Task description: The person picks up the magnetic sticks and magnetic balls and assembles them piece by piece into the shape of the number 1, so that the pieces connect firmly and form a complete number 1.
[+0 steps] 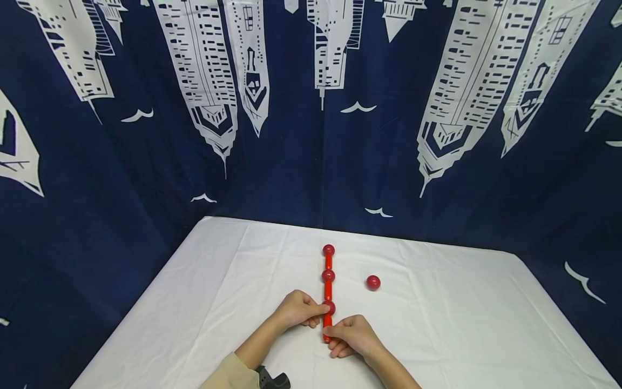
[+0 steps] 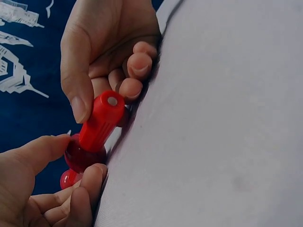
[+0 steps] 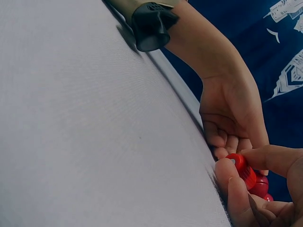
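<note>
A straight line of glossy dark-red balls and bright red rods (image 1: 328,290) lies on the white cloth, pointing away from me. My left hand (image 1: 298,310) pinches the nearest ball (image 2: 85,158) of the line between thumb and fingers. Just closer to me, my right hand (image 1: 357,336) grips the last rod (image 2: 100,120) with its thumb and fingers. This rod meets the ball at one end; its free end shows a pale round disc in the left wrist view. A loose red ball (image 1: 373,282) sits right of the line, apart from both hands.
A white cloth (image 1: 461,313) covers the table. Behind and beside it hangs a dark blue curtain (image 1: 301,173) printed with white buildings and birds. A black device (image 3: 151,28) is worn on the left wrist at the beige sleeve.
</note>
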{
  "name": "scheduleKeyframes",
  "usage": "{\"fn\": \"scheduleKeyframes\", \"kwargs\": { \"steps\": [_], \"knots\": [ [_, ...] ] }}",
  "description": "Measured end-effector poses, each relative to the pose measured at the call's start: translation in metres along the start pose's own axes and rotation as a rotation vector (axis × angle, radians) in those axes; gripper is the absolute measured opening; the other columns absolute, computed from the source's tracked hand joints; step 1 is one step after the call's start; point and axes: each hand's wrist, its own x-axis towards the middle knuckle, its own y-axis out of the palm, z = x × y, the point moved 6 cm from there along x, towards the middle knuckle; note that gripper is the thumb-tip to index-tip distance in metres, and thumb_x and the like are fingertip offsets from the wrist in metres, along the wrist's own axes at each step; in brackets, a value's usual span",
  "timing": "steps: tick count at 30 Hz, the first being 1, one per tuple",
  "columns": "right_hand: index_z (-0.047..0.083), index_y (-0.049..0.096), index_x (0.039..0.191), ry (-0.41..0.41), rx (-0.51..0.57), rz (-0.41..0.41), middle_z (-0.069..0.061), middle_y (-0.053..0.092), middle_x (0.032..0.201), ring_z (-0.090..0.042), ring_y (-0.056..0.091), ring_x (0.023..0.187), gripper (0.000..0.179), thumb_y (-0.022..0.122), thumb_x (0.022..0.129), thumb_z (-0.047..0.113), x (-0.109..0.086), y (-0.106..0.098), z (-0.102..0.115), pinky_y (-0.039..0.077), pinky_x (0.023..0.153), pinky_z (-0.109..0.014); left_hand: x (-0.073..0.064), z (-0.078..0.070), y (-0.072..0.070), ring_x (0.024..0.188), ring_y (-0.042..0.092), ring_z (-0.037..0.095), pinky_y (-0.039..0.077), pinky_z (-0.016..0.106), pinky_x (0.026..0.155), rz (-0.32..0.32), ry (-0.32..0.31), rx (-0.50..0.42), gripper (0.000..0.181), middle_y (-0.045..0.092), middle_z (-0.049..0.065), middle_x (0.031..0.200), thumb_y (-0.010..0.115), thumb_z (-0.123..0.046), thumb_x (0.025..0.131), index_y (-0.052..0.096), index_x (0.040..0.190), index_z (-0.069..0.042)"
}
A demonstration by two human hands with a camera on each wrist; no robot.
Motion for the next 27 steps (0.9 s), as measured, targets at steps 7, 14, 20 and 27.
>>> {"fn": "scheduleKeyframes", "kwargs": {
  "steps": [7,14,20,27],
  "knots": [
    [-0.003,0.069,0.078,0.000,0.019,0.001,-0.002,0.064,0.058,-0.009,0.063,0.049,0.024,0.072,0.085,0.020,0.000,0.001,0.000,0.051,0.047,-0.019,-0.010,0.001,0.008,0.042,0.055,0.004,0.045,0.013,0.043,0.062,-0.050,-0.100,0.030,0.061,0.003,0.052,0.075,-0.018,0.086,0.070,0.068,0.005],
    [-0.002,0.068,0.078,-0.009,0.034,0.005,-0.001,0.063,0.058,-0.007,0.062,0.048,0.022,0.071,0.084,0.019,-0.001,0.002,0.001,0.049,0.045,-0.017,-0.014,0.002,0.017,0.041,0.054,0.004,0.042,0.011,0.041,0.104,-0.068,-0.111,0.028,0.059,0.001,0.050,0.074,-0.018,0.085,0.072,0.068,0.004],
    [-0.002,0.068,0.079,-0.012,0.031,0.009,0.000,0.063,0.058,-0.006,0.062,0.048,0.021,0.070,0.084,0.018,-0.002,0.002,0.000,0.048,0.045,-0.016,-0.014,0.004,0.019,0.041,0.054,0.003,0.042,0.011,0.040,0.086,-0.055,-0.096,0.025,0.060,0.001,0.050,0.076,-0.016,0.084,0.071,0.068,0.003],
    [-0.003,0.068,0.080,-0.028,0.026,0.014,0.000,0.063,0.059,-0.006,0.062,0.049,0.021,0.070,0.084,0.017,-0.001,0.002,0.001,0.048,0.045,-0.015,-0.014,0.002,0.018,0.041,0.055,0.003,0.041,0.011,0.040,0.062,-0.023,-0.085,0.021,0.062,0.004,0.051,0.076,-0.014,0.082,0.071,0.068,0.002]
  ]
}}
